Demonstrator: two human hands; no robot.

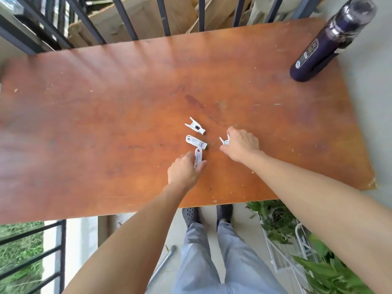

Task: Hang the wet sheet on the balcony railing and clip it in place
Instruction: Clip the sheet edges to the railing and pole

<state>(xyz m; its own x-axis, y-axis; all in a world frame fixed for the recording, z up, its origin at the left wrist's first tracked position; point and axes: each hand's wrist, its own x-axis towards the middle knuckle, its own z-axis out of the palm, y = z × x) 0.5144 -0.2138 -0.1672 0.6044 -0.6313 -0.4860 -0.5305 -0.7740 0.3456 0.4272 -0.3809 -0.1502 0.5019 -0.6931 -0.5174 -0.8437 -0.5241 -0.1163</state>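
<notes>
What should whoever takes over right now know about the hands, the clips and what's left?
Left hand grips a white clip.
Right hand pinches a second clip.
A forked clip and a flat clip lie loose on the wooden table, just beyond the left hand.
Railing stands behind the table.
No sheet in view; nothing hung or clipped yet.
Left: drape the sheet over the railing and clip it.
</notes>
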